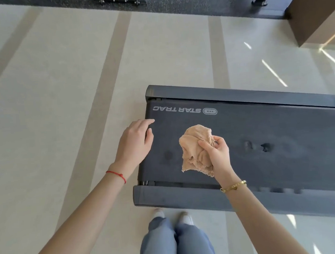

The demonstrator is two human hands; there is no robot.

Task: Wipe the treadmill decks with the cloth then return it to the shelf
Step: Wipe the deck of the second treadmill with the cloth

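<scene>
Legs: two knees in blue jeans (177,242) at the bottom edge, with light shoes (186,218) on the floor just beside the treadmill's near side rail.
Near side rail: a grey strip (186,196) along the belt; the right forearm crosses over it.
Right hand: the right hand (217,153) is closed around a bunched beige cloth (195,146), thumb and fingers pinching the fabric; a gold bracelet (233,186) is on the wrist.
Cloth: crumpled, over the dark belt; I cannot tell if it touches the belt.
Left hand: the left hand (136,142) is empty, fingers loosely spread, over the belt's end edge; a red string (116,175) is on the wrist.
Treadmill deck: the dark belt (260,125) carries the words "STAR TRAC" and some dark spots right of the cloth.
Floor: pale floor (62,84) with darker stripes beyond the deck.
</scene>
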